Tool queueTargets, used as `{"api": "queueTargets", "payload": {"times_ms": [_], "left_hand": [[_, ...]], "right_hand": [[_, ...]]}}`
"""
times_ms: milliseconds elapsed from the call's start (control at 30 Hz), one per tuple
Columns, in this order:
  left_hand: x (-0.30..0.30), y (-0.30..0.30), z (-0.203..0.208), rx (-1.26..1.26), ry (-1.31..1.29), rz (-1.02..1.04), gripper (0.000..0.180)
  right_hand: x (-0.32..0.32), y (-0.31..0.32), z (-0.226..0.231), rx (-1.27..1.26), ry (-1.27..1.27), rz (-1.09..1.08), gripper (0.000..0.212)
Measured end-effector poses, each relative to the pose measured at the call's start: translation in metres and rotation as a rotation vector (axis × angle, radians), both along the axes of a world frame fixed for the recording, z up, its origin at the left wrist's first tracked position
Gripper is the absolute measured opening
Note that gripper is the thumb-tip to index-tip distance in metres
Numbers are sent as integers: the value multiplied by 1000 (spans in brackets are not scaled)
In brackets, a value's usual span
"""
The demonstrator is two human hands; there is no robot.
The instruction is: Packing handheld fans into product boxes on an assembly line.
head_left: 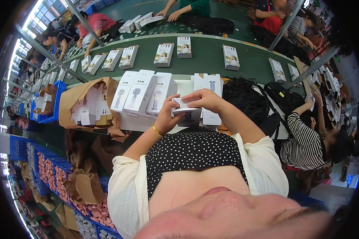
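Head view: both hands (208,99) grip a white box (189,114), flap end facing up, long axis foreshortened.

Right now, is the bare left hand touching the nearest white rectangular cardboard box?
Touching: head view shows the left hand gripping the box at its left.

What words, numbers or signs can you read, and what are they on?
White boxes beside the paper bag: big dark lettering, which I won't copy out; smaller lines unreadable.
Held box: print too small to read.
Photo boxes on the green surface: print too small.
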State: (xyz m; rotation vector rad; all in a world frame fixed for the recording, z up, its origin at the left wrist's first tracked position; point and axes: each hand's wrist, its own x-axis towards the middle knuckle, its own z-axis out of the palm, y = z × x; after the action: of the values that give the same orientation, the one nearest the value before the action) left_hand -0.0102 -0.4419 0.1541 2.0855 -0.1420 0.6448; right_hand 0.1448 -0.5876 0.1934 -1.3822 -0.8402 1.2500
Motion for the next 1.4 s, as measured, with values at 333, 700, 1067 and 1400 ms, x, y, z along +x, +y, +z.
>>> {"api": "queueTargets", "payload": {"times_ms": [333, 700, 1067, 1400], "left_hand": [[-8, 33, -3, -12, -133, 384, 38], [-38, 66, -68, -1289, 355, 696, 36], [-22, 32, -80, -1492, 338, 609, 38], [-35, 55, -102, -1501, 453, 685, 26]], "right_hand": [[16, 35, -33, 173, -137, -427, 36], [95, 26, -127, -837, -975, -570, 89], [111, 34, -97, -1126, -939, -385, 103], [129, 10, -139, -526, -916, -824, 72]]}}
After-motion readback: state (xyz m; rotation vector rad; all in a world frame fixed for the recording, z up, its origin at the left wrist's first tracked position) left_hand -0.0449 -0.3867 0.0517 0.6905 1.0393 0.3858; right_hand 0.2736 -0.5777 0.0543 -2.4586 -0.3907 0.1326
